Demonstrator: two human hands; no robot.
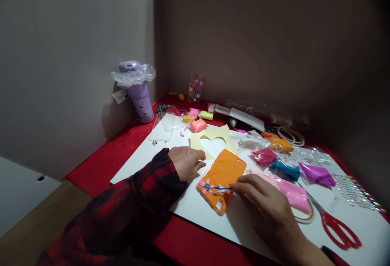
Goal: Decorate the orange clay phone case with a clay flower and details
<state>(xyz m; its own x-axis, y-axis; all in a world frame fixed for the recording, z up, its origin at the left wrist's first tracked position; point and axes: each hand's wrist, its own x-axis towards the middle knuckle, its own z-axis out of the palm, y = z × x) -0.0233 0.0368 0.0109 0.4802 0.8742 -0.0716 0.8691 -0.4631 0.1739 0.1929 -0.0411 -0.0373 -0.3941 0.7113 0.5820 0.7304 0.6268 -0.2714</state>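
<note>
A phone case [222, 172] covered in orange clay lies on white paper, with a pink clay flower [206, 187] with a teal centre near its lower left. Beside the flower is a light-blue clay piece [224, 190]. My right hand [266, 203] pinches a thin dark-blue stick tool [224, 188], whose tip reaches the flower's centre or just by it. My left hand [187, 162] rests at the case's left edge, fingers loosely bent and thumb and index apart, holding nothing. Yellow paper with a heart cutout [195, 140] lies behind the case.
Clear phone cases [166, 124] and wrapped clay packs [198, 126] lie at the back left. A purple tumbler [141, 101] stands by the wall. To the right are bagged clay [317, 174], red-handled scissors [339, 227] and a gem sheet [355, 191]. A decorated case [195, 87] leans behind.
</note>
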